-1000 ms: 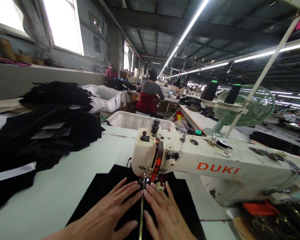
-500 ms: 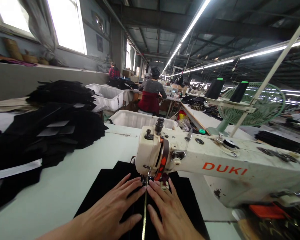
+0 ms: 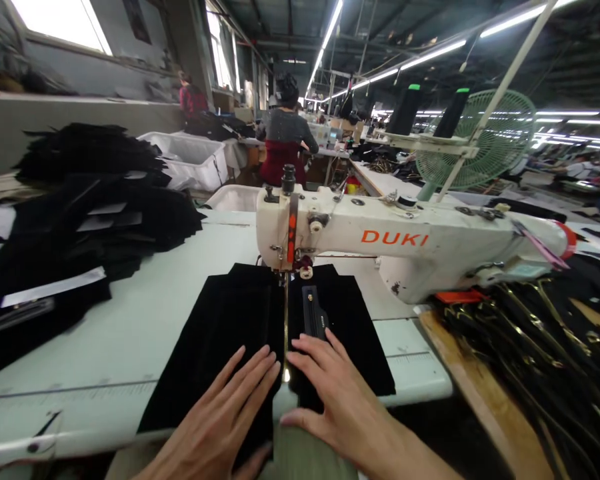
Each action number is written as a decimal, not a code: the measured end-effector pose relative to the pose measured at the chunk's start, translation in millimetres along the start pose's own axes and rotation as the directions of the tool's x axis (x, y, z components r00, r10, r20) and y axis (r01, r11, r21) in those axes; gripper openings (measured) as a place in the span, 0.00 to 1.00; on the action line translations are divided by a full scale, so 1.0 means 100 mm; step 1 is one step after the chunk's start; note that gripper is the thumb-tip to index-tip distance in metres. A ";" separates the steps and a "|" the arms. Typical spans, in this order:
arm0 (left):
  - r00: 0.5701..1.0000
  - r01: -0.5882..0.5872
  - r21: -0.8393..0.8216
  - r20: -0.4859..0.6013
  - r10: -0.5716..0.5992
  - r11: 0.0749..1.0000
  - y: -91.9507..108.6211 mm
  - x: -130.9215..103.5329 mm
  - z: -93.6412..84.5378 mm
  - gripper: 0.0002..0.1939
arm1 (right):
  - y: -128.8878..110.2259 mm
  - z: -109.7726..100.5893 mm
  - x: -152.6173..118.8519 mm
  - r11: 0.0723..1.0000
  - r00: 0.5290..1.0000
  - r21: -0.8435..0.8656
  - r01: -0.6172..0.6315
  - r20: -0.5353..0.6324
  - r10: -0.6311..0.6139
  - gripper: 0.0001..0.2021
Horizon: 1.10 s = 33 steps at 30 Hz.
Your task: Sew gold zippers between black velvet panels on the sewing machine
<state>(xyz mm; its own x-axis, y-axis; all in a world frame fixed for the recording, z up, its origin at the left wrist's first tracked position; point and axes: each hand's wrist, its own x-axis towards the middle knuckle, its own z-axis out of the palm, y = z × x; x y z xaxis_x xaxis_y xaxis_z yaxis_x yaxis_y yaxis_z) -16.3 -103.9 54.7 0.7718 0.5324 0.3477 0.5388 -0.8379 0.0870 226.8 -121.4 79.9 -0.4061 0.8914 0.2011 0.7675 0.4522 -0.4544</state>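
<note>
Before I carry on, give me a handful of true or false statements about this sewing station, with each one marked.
1. The fingers of the left hand rest on the black fabric. True.
2. The right hand is touching the green fan. False: its fingers are on the black fabric.
3. The gold strip runs between the hands toward the front end of the sewing machine. True.
4. The thread cones have red tops. False: their tops are green.
5. A pile of black pieces lies to the left of the sewing machine. True.
</note>
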 end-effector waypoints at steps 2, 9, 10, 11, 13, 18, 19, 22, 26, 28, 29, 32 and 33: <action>0.999 0.018 -0.019 -0.044 -0.019 1.000 0.01 -0.08 0.03 0.38 | -0.03 0.10 -0.12 0.999 0.999 -0.023 0.049 -0.017 -0.049 0.29; 0.998 0.041 -0.104 -0.045 -0.046 0.994 -0.16 -0.07 -0.03 0.28 | -0.02 0.13 -0.10 0.984 0.990 -0.128 0.121 -0.055 -0.129 0.19; 0.999 0.015 -0.096 -0.050 -0.020 0.995 -0.15 -0.05 -0.05 0.28 | -0.02 0.09 -0.08 0.979 0.987 -0.145 0.146 -0.051 -0.155 0.19; 0.998 -0.011 -0.085 -0.060 0.006 0.996 -0.14 -0.04 -0.06 0.28 | -0.02 0.06 -0.06 0.972 0.983 -0.161 0.168 -0.048 -0.178 0.18; 0.996 -0.039 -0.068 -0.084 0.034 0.997 -0.11 -0.02 -0.08 0.28 | -0.04 -0.02 -0.01 0.965 0.979 -0.186 0.185 -0.047 -0.197 0.16; 0.996 -0.006 -0.051 -0.093 0.001 0.999 -0.11 -0.01 -0.06 0.27 | -0.12 -0.11 0.08 0.945 0.976 -0.242 0.219 0.076 -0.206 0.10; 0.996 -0.022 -0.040 -0.090 0.019 0.999 -0.11 -0.01 -0.05 0.28 | -0.13 -0.09 0.07 0.941 0.972 -0.247 0.231 0.098 -0.213 0.11; 0.993 -0.082 0.013 -0.080 0.083 0.997 -0.09 -0.01 -0.05 0.37 | -0.14 -0.02 0.01 0.948 0.974 -0.225 0.224 0.078 -0.212 0.16; 0.993 -0.096 0.053 -0.060 0.099 0.994 -0.06 0.00 -0.07 0.42 | -0.10 -0.01 -0.03 0.960 0.979 -0.190 0.205 0.042 -0.200 0.18; 0.994 -0.094 0.053 -0.055 0.097 0.994 -0.06 0.00 -0.07 0.42 | -0.07 -0.03 -0.03 0.968 0.981 -0.160 0.195 0.044 -0.190 0.18; 0.994 -0.097 0.050 -0.052 0.099 0.994 -0.06 0.00 -0.07 0.42 | -0.06 -0.04 -0.02 0.972 0.982 -0.141 0.188 0.045 -0.183 0.19; 0.992 -0.104 0.039 -0.062 0.107 0.994 -0.07 -0.03 -0.01 0.42 | -0.04 -0.01 -0.03 0.979 0.983 -0.091 0.181 0.032 -0.179 0.20; 0.992 -0.102 0.036 -0.071 0.104 0.994 -0.07 -0.05 0.03 0.41 | -0.04 0.02 -0.04 0.978 0.982 -0.087 0.190 0.016 -0.189 0.21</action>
<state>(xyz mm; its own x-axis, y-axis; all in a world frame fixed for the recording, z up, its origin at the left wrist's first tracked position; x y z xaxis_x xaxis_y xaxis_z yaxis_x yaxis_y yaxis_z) -22.8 -100.0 49.7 0.7977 0.4321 0.4207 0.4691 -0.8830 0.0174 224.5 -126.3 79.4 -0.5517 0.7893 0.2697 0.7169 0.6140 -0.3303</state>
